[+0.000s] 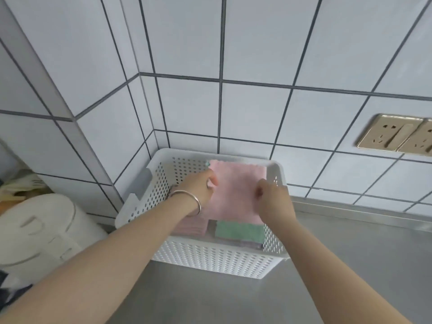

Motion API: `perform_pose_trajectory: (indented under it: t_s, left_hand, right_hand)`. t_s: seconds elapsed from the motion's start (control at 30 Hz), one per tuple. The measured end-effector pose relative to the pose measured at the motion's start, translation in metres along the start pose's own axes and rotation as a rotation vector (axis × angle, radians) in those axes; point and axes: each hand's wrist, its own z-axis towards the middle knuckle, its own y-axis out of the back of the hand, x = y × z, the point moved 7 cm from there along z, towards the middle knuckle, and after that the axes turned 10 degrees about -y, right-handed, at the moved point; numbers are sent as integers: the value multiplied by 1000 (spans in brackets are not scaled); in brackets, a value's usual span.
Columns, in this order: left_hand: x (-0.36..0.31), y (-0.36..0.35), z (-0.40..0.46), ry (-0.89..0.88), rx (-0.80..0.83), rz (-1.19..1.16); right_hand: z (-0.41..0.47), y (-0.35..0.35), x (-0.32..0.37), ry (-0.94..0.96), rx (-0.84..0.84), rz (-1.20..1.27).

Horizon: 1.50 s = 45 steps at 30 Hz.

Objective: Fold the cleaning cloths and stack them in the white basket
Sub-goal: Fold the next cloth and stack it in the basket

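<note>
Over the basket, both hands work one pink cloth (236,190). Left hand (199,187) pinches its left edge, fingers curled shut on the fabric; one silver bangle (187,201) sits on that wrist. Right hand (272,199) pinches the right edge the same way, fingers closed on it. Cloth is held flat and spread between the two hands, far edge near the back rim.

Below it, inside the one white basket (210,256): one folded pink cloth pile (191,226) at left, partly hidden under the left wrist, layer count unreadable. One green cloth (239,232) at right, lying on top of a grey cloth (243,244) of which only an edge shows.

Basket is perforated and stands on the steel bench (350,265), pushed into the corner of the tiled wall (257,43).

Right of it on the wall: two gold sockets (395,134), second one cut by the frame. Left of the basket: one white appliance (39,230), touching or just beside it, cannot tell which.
</note>
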Motion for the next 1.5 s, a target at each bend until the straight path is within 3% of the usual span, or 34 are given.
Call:
perform_pose_trajectory:
  t_s: [0.17, 0.3, 0.57, 0.73, 0.87, 0.97, 1.03, 1.17, 1.3, 1.43, 1.5]
  left_hand:
    - [27, -60, 32, -31, 284, 44]
    - [38, -95, 51, -36, 331, 46]
    - [62, -138, 72, -15, 413, 3]
    - [56, -146, 72, -165, 492, 197]
    - [39, -141, 65, -333, 436, 472]
    - [36, -152, 61, -378, 510, 539]
    - [46, -162, 61, -322, 600, 541]
    - [58, -174, 60, -279, 693, 561]
    - [60, -174, 56, -274, 725, 575]
    - [51, -141, 65, -310, 499, 614]
    - [48, -130, 62, -384, 494, 727]
  right_hand:
    - [28, -55, -10, -163, 232, -374]
    - [41, -81, -17, -214, 344, -597]
    - [67, -108, -35, -444, 456, -498]
    - [67, -117, -31, -369, 501, -618]
    - [68, -121, -17, -125, 367, -838]
    - [68, -135, -3, 87, 287, -978]
    - [67, -153, -10, 68, 372, -924]
    - [70, -171, -36, -203, 476, -571]
    - [67, -170, -38, -220, 559, -520]
    - [74, -152, -33, -288, 457, -504]
    - [81, -144, -41, -399, 393, -477]
